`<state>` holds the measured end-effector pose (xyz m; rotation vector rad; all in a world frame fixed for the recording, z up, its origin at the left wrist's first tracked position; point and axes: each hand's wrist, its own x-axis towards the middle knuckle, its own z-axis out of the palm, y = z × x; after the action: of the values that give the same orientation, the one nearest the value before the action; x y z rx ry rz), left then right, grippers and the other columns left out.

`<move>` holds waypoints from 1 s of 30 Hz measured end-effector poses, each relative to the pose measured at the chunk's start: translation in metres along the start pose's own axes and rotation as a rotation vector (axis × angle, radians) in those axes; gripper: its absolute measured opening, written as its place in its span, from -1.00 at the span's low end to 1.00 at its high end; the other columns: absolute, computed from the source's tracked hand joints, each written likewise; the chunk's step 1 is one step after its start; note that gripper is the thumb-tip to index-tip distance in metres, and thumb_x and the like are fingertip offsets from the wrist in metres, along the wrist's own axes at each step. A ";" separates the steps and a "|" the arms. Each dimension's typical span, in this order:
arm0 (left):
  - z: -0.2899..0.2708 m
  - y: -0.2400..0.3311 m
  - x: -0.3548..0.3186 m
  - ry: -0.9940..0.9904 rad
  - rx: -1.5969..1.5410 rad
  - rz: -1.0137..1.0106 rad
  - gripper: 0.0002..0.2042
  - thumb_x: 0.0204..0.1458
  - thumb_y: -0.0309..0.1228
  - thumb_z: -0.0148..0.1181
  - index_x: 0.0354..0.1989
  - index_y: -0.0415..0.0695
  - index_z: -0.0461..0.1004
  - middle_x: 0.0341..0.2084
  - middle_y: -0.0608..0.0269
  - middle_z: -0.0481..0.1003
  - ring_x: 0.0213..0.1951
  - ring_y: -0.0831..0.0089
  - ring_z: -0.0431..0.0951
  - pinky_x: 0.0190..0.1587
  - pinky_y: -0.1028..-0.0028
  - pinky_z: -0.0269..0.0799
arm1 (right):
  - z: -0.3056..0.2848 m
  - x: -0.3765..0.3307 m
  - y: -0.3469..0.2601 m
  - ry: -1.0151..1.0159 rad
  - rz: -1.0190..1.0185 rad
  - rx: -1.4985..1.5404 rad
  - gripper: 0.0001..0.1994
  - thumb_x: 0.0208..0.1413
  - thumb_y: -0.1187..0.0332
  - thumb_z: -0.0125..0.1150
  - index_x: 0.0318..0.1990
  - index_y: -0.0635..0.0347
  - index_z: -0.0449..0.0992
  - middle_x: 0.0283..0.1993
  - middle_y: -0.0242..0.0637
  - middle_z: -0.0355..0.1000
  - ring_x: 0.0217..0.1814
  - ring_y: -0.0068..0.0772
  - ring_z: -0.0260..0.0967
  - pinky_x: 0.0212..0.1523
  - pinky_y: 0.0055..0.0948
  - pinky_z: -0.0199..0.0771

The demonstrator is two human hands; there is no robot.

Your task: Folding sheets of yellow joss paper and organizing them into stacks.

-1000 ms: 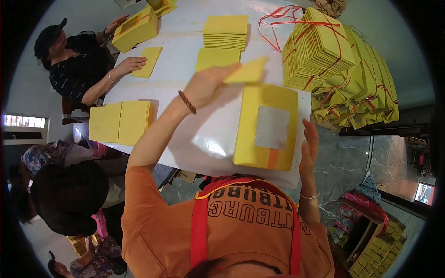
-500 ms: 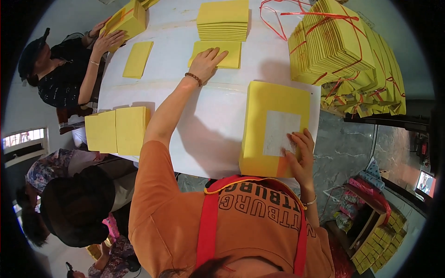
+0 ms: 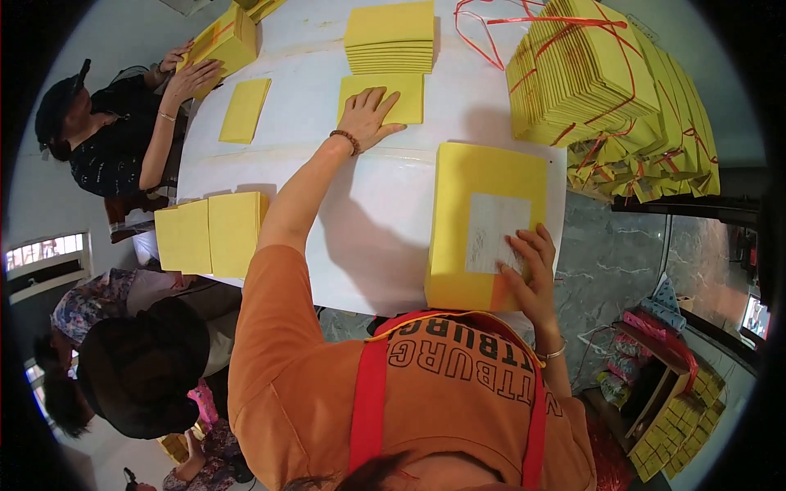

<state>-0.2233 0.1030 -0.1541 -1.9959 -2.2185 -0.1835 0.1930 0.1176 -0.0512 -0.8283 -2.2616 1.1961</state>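
My left hand (image 3: 370, 119) lies flat, fingers spread and thumb stuck out to the right, on a folded yellow paper sheet (image 3: 412, 100) near the far middle of the table. Just beyond that sheet rises a neat stack of folded yellow paper (image 3: 389, 29). Close to my body on the right stands a tall block of yellow paper (image 3: 458, 213) with a whitish rectangle on its top. My right hand (image 3: 534, 270) rests on its right side, the slightly bent fingers touching the rectangle's edge and holding nothing. The underside of each hand is hidden.
On the white table (image 3: 372, 221) are two yellow paper stacks (image 3: 209, 236) at the left and a single folded piece (image 3: 245, 110) beyond them. Red-strapped bundles (image 3: 581, 74) crowd the far right. A co-worker (image 3: 106, 131) at the far left handles a yellow block (image 3: 225, 41).
My left hand has shifted slightly right on the folded sheet, and its thumb now sticks out further. The right hand keeps its place on the block.
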 end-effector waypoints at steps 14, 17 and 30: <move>-0.067 0.049 0.000 0.049 0.101 -0.028 -0.54 0.12 -0.06 -0.08 0.11 -0.06 0.28 0.03 0.13 0.33 0.00 0.19 0.36 -0.08 0.19 0.29 | -0.016 -0.014 0.015 0.006 -0.269 -0.416 -0.70 -0.16 0.16 0.33 -0.20 -0.12 0.50 0.10 -0.47 0.28 0.32 -0.16 0.00 0.24 0.05 -0.17; -0.130 0.121 -0.034 0.179 -0.427 0.242 -0.65 -0.04 -0.21 0.18 -0.11 -0.12 0.45 -0.17 0.12 0.44 -0.15 0.14 0.42 -0.16 0.33 0.34 | -0.016 -0.014 0.022 0.027 -0.267 -0.332 -0.69 -0.16 0.18 0.34 -0.20 -0.10 0.50 0.09 -0.44 0.29 0.31 -0.17 0.01 0.25 -0.01 -0.15; -0.159 0.220 -0.116 -0.070 -0.860 0.226 -0.86 -0.09 -0.38 0.23 -0.39 -0.16 0.49 -0.51 0.24 0.43 -0.43 0.32 0.41 -0.40 0.43 0.35 | -0.007 -0.010 0.048 -0.011 -0.027 0.541 -0.71 0.20 0.27 -0.07 -0.38 0.27 0.53 0.08 -0.31 0.34 0.26 -0.36 0.05 0.22 -0.38 0.04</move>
<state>0.0119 -0.0175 -0.0229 -2.6416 -2.1137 -1.2272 0.2183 0.1361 -0.0892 -0.5737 -1.8049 1.6885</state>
